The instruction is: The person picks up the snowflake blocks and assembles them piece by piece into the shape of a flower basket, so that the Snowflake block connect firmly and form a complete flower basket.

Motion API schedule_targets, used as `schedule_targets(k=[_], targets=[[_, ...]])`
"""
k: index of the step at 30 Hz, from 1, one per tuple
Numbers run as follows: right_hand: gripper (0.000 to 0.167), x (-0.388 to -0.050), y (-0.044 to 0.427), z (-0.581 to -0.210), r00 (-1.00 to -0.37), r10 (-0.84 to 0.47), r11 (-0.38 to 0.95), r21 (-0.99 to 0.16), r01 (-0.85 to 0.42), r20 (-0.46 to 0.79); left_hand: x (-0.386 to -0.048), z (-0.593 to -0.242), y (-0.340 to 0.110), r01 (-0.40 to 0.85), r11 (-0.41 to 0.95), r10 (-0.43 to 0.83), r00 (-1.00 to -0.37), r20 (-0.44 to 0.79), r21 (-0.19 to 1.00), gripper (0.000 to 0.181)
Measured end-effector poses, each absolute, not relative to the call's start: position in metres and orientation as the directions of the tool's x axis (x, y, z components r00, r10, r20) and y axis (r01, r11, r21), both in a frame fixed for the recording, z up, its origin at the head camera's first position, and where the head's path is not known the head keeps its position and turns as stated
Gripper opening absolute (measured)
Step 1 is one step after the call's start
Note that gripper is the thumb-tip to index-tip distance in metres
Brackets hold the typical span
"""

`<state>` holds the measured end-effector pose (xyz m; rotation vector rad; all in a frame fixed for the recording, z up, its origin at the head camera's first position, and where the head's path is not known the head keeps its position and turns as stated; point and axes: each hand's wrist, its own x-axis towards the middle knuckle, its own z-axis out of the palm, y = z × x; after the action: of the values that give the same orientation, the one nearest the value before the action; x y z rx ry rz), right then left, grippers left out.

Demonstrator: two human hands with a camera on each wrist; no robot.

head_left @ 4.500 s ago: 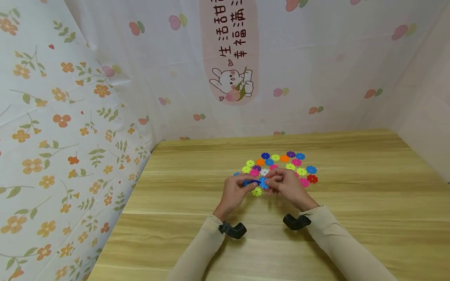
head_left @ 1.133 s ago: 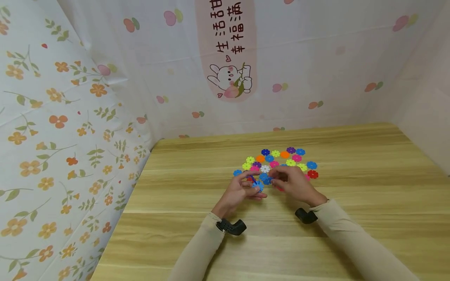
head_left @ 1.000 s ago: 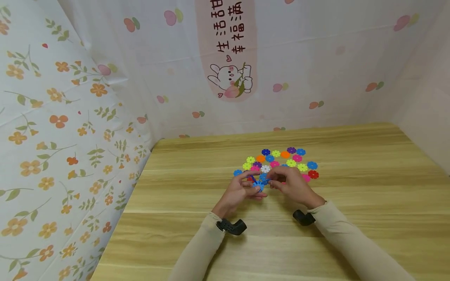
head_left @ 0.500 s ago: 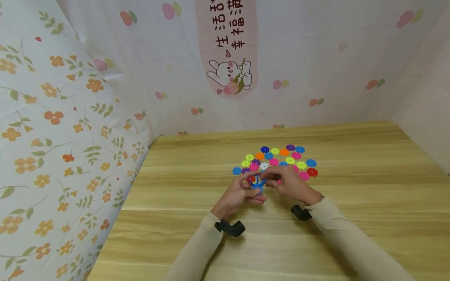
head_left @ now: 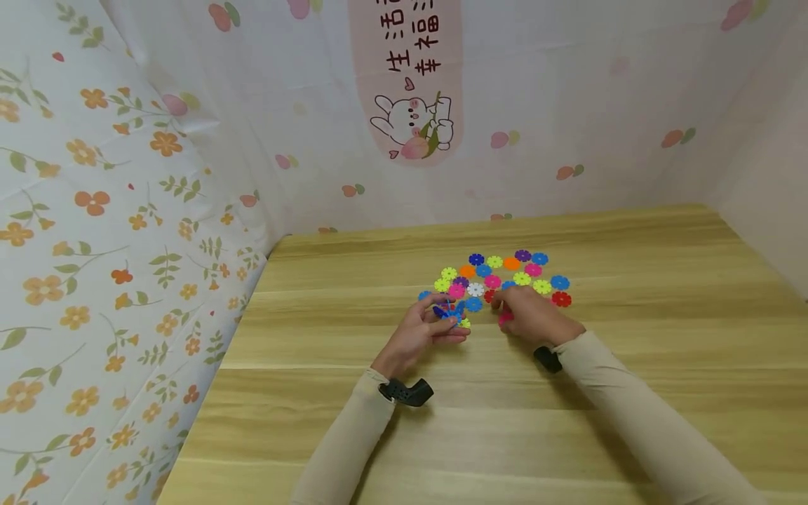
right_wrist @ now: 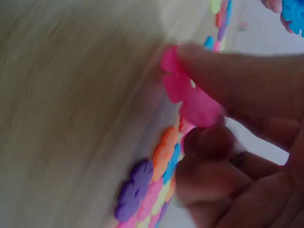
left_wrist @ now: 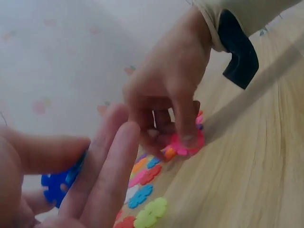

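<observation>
My left hand (head_left: 413, 335) holds a cluster of joined blue snowflake discs (head_left: 452, 313) just above the table, pinched between thumb and fingers. In the left wrist view, a dark blue notched disc (left_wrist: 55, 188) of that cluster shows behind the fingers, which hide much of it. To the right, my right hand (head_left: 539, 315) pinches a pink snowflake disc (right_wrist: 197, 102) by its edges. The right wrist view shows this disc tilted up, slightly blurred, between the thumb and a curled finger. Nearest to the hands lie a blue disc (head_left: 473, 304) and a white disc (head_left: 475, 289).
Loose snowflake discs in several colours lie in a spread arc beyond the hands, among them an orange disc (head_left: 511, 264), a purple disc (head_left: 522, 255) and a red disc (head_left: 561, 299). They rest flat on the wooden table (head_left: 353, 301). A patterned cloth (head_left: 303, 140) hangs behind.
My right hand has left the blue cluster, moved right and taken hold of a pink disc. The cluster stays in my left hand with more blue discs on it, shifted slightly left.
</observation>
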<state>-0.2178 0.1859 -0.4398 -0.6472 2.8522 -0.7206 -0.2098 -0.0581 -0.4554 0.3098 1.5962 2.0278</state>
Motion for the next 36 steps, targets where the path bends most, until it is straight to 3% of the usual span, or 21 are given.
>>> schedule_targets(k=[5, 9, 13, 17, 23, 32, 36], targets=[[0.009, -0.214, 0.184, -0.435, -0.889, -0.456, 0.639, -0.68, -0.359, 0.04, -0.211, -0.456, -0.06, -0.238, -0.158, 0.6, -0.794, -0.098, 0.958, 0.056], [0.013, -0.206, 0.176, -0.43, -0.9, -0.405, 0.512, -0.775, -0.37, 0.163, -0.212, -0.455, -0.059, -0.186, -0.154, 0.619, -0.783, -0.052, 0.97, 0.058], [0.012, -0.202, 0.17, -0.429, -0.863, -0.38, 0.476, -0.73, -0.491, 0.333, -0.211, -0.455, -0.057, -0.157, -0.159, 0.609, -0.793, -0.028, 0.975, 0.057], [0.012, -0.199, 0.169, -0.429, -0.829, -0.375, 0.462, -0.691, -0.556, 0.416, -0.209, -0.454, -0.057, -0.158, -0.156, 0.595, -0.803, -0.035, 0.975, 0.056], [0.01, -0.196, 0.169, -0.428, -0.824, -0.374, 0.43, -0.708, -0.561, 0.426, -0.21, -0.451, -0.056, -0.152, -0.153, 0.572, -0.82, -0.038, 0.976, 0.056], [0.012, -0.195, 0.166, -0.429, -0.801, -0.377, 0.394, -0.702, -0.593, 0.465, -0.212, -0.449, -0.049, -0.11, -0.136, 0.603, -0.797, -0.006, 0.985, 0.054], [0.011, -0.199, 0.167, -0.431, -0.806, -0.421, 0.4, -0.712, -0.577, 0.416, -0.211, -0.452, -0.051, -0.12, -0.115, 0.603, -0.797, -0.027, 0.986, 0.054]])
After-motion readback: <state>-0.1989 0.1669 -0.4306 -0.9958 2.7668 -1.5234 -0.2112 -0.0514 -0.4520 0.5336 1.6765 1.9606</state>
